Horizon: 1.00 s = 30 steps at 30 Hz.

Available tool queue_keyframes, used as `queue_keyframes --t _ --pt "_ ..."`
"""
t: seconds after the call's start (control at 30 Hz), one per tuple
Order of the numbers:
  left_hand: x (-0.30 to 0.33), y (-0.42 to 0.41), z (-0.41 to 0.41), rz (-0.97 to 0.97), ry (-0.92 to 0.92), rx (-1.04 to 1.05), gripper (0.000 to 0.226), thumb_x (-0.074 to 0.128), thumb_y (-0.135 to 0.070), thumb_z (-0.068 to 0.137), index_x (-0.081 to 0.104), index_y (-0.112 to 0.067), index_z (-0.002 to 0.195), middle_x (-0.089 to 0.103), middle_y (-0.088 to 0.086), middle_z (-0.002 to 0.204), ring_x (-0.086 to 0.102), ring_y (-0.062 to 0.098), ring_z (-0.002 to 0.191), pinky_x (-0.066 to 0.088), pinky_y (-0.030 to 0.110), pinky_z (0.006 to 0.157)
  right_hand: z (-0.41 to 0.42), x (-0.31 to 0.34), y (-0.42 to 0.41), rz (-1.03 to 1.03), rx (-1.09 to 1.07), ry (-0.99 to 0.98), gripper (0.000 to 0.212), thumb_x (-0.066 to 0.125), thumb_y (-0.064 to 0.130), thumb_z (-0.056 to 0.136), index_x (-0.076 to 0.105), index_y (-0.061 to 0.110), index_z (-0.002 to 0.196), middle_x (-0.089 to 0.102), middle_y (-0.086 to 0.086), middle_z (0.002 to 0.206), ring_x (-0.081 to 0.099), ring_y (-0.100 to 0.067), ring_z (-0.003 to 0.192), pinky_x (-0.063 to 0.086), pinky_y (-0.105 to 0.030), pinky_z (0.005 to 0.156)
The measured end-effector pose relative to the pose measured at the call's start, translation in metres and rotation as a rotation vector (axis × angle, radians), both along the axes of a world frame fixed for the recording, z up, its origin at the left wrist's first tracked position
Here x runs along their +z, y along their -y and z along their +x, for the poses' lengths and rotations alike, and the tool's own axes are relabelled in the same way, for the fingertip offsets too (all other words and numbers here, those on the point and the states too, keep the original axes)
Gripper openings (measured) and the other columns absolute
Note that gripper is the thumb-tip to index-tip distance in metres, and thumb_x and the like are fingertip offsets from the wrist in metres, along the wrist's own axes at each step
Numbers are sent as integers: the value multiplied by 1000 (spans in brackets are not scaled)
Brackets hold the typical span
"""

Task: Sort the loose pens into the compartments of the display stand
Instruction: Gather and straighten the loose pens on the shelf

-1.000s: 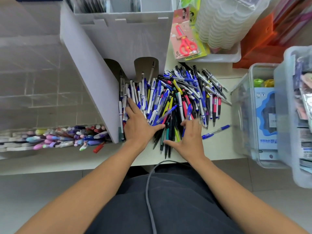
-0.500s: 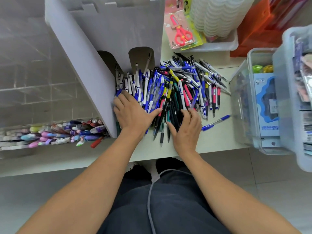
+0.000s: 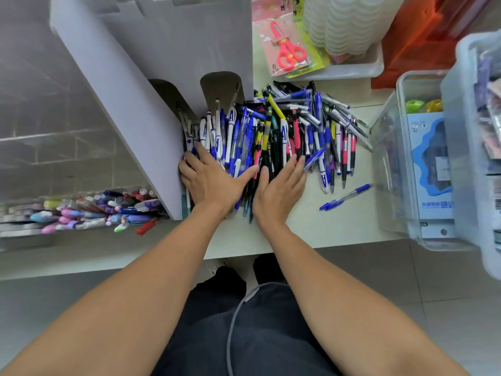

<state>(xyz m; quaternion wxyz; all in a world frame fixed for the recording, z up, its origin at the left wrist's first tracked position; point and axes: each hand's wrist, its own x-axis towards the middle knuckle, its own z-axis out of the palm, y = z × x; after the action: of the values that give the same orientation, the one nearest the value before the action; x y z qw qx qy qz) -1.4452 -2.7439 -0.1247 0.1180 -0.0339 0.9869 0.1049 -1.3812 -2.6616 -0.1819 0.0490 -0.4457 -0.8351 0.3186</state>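
A large pile of loose pens point(image 3: 273, 137), mostly blue, white, black and red, is spread on the pale table point(image 3: 352, 229) at frame centre, against the foot of the grey display stand point(image 3: 130, 85) that fills the upper left. The left hand point(image 3: 208, 180) is laid flat on the pile's left edge beside the stand's side panel, fingers straight and slightly spread, nothing pinched. The right hand point(image 3: 279, 191) is pressed flat on the pile's middle, fingers straight and together, thumb close to the left thumb. A single blue pen point(image 3: 344, 197) is seen apart at right of the pile. Packaged red scissors point(image 3: 287, 50) are placed at top centre, clear plastic bins point(image 3: 423, 158) at right, and coloured markers point(image 3: 89, 213) at lower left.
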Motion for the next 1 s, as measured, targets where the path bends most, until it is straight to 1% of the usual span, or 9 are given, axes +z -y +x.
queue_keyframes --t 0.13,0.23,0.3,0.4,0.5,0.63,0.77,0.9,1.0 --pt "1 -5 -3 -8 21 9 146 45 -103 52 12 -6 156 28 24 152 29 42 135 26 50 116 -1 12 -9 -89 47 -17 74 35 53 104 8 14 162 3 -5 170 7 -30 155 10 -45 125" --pt "-1 -5 -3 17 51 12 144 49 -100 56 6 -7 158 20 25 158 20 43 144 20 51 120 27 22 -25 -48 203 -93 74 38 55 103 10 19 162 -2 0 170 3 -23 156 7 -39 125" --pt "-2 -5 -2 43 62 15 143 52 -98 58 3 -8 158 13 24 161 13 43 148 15 51 122 53 23 -39 21 204 -102 72 40 56 102 15 23 161 0 3 170 1 -21 156 5 -37 125" --pt "-5 -7 0 91 74 23 143 54 -96 60 -3 -9 159 4 24 164 3 42 151 8 52 124 83 12 -64 83 -32 -19 79 46 58 99 15 21 161 2 -3 169 1 -27 155 5 -42 126" --pt "-8 -8 2 113 61 37 145 54 -97 59 -6 -10 158 1 24 165 0 41 152 5 53 124 77 2 -81 -37 -282 -4 96 47 64 95 4 8 161 -2 -14 169 -1 -31 156 8 -50 126" --pt "-8 -7 0 58 47 23 145 51 -99 57 -1 -10 158 9 24 163 7 42 151 11 54 123 27 4 -71 -109 -192 -36 101 32 72 95 -7 4 159 -10 -11 169 -10 -21 156 0 -40 128" --pt "-4 -7 -4 15 80 34 149 52 -102 50 1 -14 159 9 25 163 10 43 150 14 54 122 -7 8 -55 -139 -153 -99 104 47 64 95 -6 1 159 -7 -13 169 -8 -23 156 -2 -37 127" --pt "2 -9 -10 48 133 64 153 58 -101 43 3 -16 158 18 28 157 20 44 143 23 51 118 -12 11 -52 -200 -162 -154 96 51 54 99 -4 4 160 -5 -11 169 -7 -22 156 2 -40 127" --pt "7 -4 -15 62 176 50 152 58 -101 43 5 -17 158 22 28 154 24 43 139 28 48 114 -1 20 -64 -238 -117 -232 89 52 49 100 1 10 161 -1 -5 170 -3 -17 156 5 -37 127"
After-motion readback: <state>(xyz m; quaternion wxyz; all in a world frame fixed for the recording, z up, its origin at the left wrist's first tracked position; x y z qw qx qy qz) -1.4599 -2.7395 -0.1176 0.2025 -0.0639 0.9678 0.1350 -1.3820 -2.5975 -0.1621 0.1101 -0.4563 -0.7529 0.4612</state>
